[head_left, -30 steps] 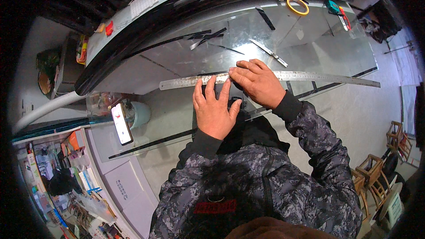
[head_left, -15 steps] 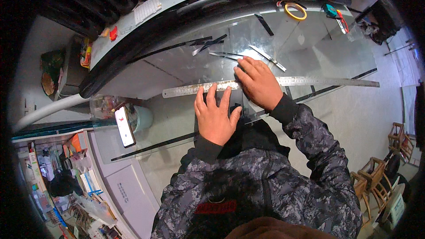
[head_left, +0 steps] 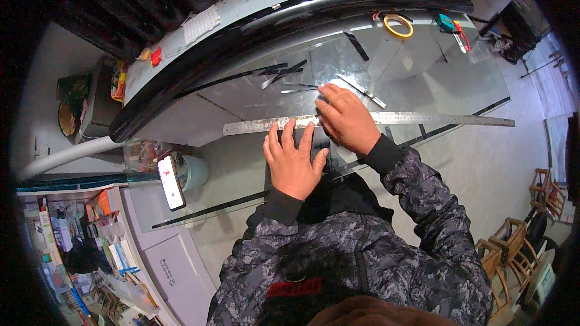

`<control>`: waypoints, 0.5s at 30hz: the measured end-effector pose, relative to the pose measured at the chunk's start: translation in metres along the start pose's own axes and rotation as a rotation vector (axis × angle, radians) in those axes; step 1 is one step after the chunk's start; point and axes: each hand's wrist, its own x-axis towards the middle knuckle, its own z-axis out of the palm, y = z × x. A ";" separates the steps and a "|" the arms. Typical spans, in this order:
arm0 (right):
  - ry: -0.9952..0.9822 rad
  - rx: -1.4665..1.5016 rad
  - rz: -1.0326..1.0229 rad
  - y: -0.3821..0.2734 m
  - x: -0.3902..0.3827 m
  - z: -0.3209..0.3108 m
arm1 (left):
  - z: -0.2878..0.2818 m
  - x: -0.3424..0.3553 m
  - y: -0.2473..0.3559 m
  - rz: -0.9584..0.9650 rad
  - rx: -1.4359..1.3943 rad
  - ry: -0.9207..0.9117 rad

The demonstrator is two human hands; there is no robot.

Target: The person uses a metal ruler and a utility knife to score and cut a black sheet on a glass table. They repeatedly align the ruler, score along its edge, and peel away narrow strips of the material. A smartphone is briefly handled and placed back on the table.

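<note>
A long steel ruler (head_left: 441, 119) lies across the glass sheet (head_left: 417, 78) in front of me. My left hand (head_left: 295, 166) rests with spread fingers, their tips on the ruler's near edge. My right hand (head_left: 351, 122) lies flat over the ruler's middle, fingers stretched away from me, its palm side hidden. Just beyond it lies a slim silver craft knife (head_left: 370, 96). A thin shiny strip (head_left: 297, 90) ends at the right fingertips; whether they touch it I cannot tell. Under the ruler, between my hands, a dark strip (head_left: 322, 140) is partly covered.
Black strips (head_left: 284, 74) lie beyond the ruler. Yellow tape (head_left: 399, 35) and a teal tape measure (head_left: 446, 23) sit far right, near a thick black rail (head_left: 290, 13). At left are a phone (head_left: 171, 182), a bucket (head_left: 196, 172) and cluttered shelves; wooden stools (head_left: 507, 235) stand right.
The view has shifted slightly. My right hand has slid a little left and nearer to me, still over the ruler. My left hand has stayed nearly in place.
</note>
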 end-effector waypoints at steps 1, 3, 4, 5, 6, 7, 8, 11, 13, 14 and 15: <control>0.041 -0.054 0.023 0.002 -0.003 -0.003 | 0.000 0.001 -0.001 -0.004 -0.008 -0.004; 0.120 -0.151 0.067 0.008 -0.009 -0.010 | 0.001 0.001 0.001 -0.013 -0.010 0.005; 0.102 -0.206 0.126 0.012 -0.012 -0.014 | 0.000 0.000 0.001 -0.023 -0.012 0.003; 0.126 -0.267 0.153 0.016 -0.016 -0.018 | 0.000 0.000 0.000 -0.023 -0.017 0.011; 0.128 -0.306 0.182 0.021 -0.019 -0.022 | 0.000 0.000 0.000 -0.022 -0.022 0.018; 0.123 -0.346 0.216 0.026 -0.023 -0.027 | 0.000 0.000 0.000 -0.017 -0.029 0.030; 0.097 -0.362 0.244 0.031 -0.027 -0.030 | 0.001 0.000 0.001 -0.019 -0.024 0.029; 0.024 -0.342 0.322 0.037 -0.039 -0.035 | 0.001 0.000 0.001 -0.015 -0.017 0.035; 0.003 -0.344 0.343 0.036 -0.043 -0.036 | 0.000 0.000 0.002 -0.012 -0.016 0.039; 0.002 -0.348 0.345 0.035 -0.045 -0.036 | 0.000 0.000 0.001 -0.011 -0.019 0.046; 0.001 -0.352 0.347 0.034 -0.046 -0.036 | 0.000 -0.001 0.001 -0.013 -0.015 0.043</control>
